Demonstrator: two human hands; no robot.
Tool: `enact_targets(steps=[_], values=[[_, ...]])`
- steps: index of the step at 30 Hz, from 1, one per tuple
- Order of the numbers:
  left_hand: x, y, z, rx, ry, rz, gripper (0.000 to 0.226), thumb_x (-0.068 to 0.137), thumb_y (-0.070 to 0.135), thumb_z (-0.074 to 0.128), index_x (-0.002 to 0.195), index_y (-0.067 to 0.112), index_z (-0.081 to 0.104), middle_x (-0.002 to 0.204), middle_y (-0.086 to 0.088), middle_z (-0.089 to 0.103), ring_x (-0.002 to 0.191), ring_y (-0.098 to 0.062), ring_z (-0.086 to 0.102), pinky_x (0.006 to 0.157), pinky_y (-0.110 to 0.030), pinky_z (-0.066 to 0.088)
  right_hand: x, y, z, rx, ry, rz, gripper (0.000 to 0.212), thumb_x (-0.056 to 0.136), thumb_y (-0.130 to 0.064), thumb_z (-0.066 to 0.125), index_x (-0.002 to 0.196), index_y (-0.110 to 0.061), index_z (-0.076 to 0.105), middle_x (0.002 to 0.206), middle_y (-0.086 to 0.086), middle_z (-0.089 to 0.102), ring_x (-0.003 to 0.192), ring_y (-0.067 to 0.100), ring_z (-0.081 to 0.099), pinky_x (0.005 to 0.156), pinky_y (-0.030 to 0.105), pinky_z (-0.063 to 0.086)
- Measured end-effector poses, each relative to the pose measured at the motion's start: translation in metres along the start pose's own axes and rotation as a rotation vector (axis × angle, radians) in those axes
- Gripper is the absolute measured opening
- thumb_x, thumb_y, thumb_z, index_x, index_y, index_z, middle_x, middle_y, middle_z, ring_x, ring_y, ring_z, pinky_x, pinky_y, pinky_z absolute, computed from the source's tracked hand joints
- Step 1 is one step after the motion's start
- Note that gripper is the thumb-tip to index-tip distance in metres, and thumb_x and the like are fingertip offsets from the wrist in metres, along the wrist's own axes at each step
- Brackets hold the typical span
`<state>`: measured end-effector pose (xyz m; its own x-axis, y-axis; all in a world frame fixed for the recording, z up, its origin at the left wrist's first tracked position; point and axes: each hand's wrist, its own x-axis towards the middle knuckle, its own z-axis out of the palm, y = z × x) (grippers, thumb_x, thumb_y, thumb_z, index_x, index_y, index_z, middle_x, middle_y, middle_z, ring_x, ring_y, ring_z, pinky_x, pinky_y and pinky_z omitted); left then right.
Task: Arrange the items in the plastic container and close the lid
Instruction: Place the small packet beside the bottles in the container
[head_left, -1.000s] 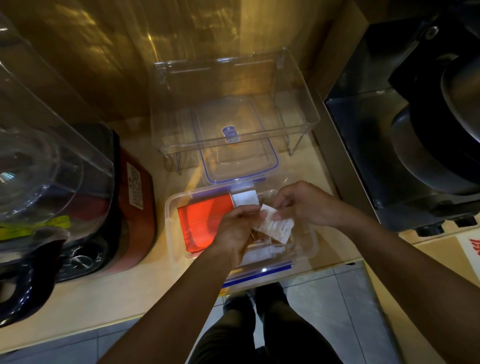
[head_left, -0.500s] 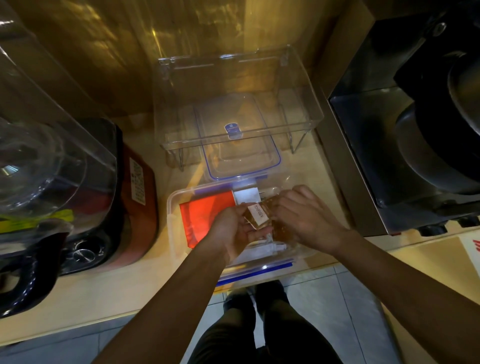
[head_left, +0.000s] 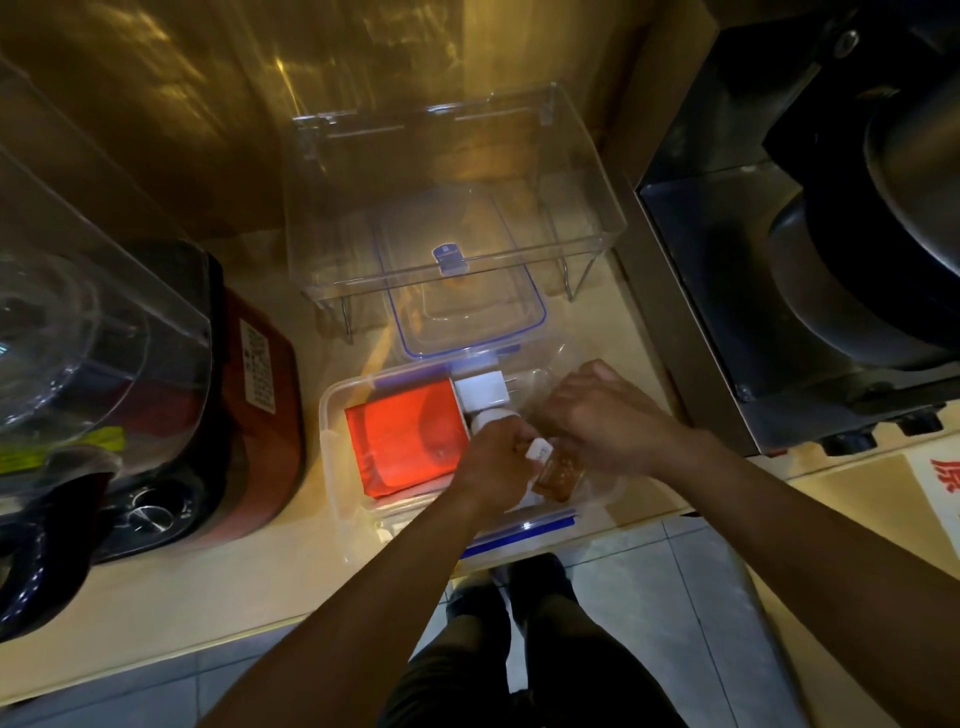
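I see the open plastic container (head_left: 332, 415) at the near edge of the surface (head_left: 208, 587), a red packet (head_left: 402, 441) lying in its left half. My left hand (head_left: 493, 462) has its grip pinching a small white-and-brown packet (head_left: 550, 462) inside it. My right hand (head_left: 597, 415) is curled beside; its grip I cannot tell. The lid (head_left: 467, 312) lies just beyond.

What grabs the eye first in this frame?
The bright orange-red packet lying flat in the left half of the open plastic container. Just right of it, the left hand and right hand meet over small packets, with the blue-edged lid lying behind the container.
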<state>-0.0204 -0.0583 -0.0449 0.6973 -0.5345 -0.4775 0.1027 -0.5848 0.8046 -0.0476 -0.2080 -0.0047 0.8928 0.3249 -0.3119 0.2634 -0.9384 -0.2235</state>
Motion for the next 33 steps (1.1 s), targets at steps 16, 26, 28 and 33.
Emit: enact_targets(steps=[16, 26, 28, 33], values=[[-0.013, 0.005, -0.009, 0.571, 0.105, 0.157, 0.03, 0.087, 0.015, 0.054, 0.116, 0.011, 0.057, 0.118, -0.013, 0.064, 0.104, -0.03, 0.061, 0.084, -0.032, 0.048, 0.015, 0.003, -0.018, -0.144, -0.024, -0.057, 0.015, 0.08, -0.014, 0.06, 0.09, -0.023, 0.066, 0.093, 0.005, 0.072, 0.089, 0.026, 0.062, 0.089, 0.037, 0.036], [-0.021, 0.003, -0.002, 1.031, -0.199, 0.135, 0.03, 0.095, 0.02, 0.046, 0.12, 0.004, 0.053, 0.122, -0.015, 0.063, 0.109, -0.03, 0.061, 0.089, -0.037, 0.049, 0.042, -0.007, 0.005, -0.226, -0.399, 0.067, 0.026, 0.09, -0.018, 0.051, 0.113, -0.013, 0.061, 0.12, 0.01, 0.063, 0.115, 0.029, 0.049, 0.102, 0.039, 0.031], [-0.02, 0.001, -0.003, 1.025, -0.229, 0.138, 0.031, 0.095, 0.021, 0.046, 0.12, 0.005, 0.056, 0.122, -0.013, 0.063, 0.11, -0.03, 0.06, 0.091, -0.037, 0.047, 0.038, -0.006, 0.01, -0.338, -0.319, 0.001, 0.027, 0.089, -0.015, 0.05, 0.114, -0.013, 0.061, 0.121, 0.009, 0.063, 0.116, 0.029, 0.051, 0.105, 0.039, 0.029], [-0.014, 0.007, -0.002, 1.035, -0.404, 0.17, 0.033, 0.099, 0.015, 0.036, 0.123, -0.004, 0.049, 0.126, -0.021, 0.058, 0.113, -0.034, 0.057, 0.095, -0.039, 0.045, 0.036, -0.01, 0.021, -0.31, -0.281, 0.051, 0.028, 0.09, -0.02, 0.05, 0.114, -0.011, 0.06, 0.12, 0.009, 0.063, 0.119, 0.031, 0.051, 0.106, 0.041, 0.029]])
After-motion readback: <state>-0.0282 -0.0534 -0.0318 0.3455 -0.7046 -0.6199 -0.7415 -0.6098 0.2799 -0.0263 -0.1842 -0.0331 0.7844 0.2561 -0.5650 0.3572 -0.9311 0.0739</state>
